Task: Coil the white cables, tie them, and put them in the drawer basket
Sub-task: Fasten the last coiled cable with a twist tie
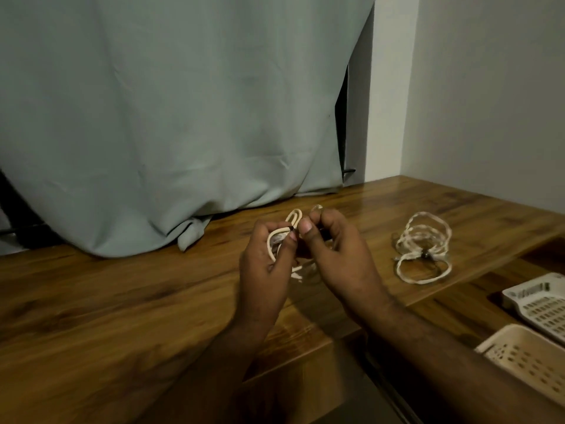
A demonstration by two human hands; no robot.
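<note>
Taking the tied cable bundle (423, 247) as the landmark, bare wooden tabletop (107, 301) is seen on its far side up to the wall, and a narrow strip of open wood lies between it and the table's right edge. Toward the near right, beyond that edge, two perforated baskets (538, 310) sit lower down, with open air above them. To the left of the bundle, passage is blocked by both hands, the left hand (266, 267) and right hand (339, 258), raised together around a cable coil (290, 231). Farther left, a broad stretch of tabletop is left open, bounded at the back by a curtain (171, 117) whose hem rests on the wood.
</note>
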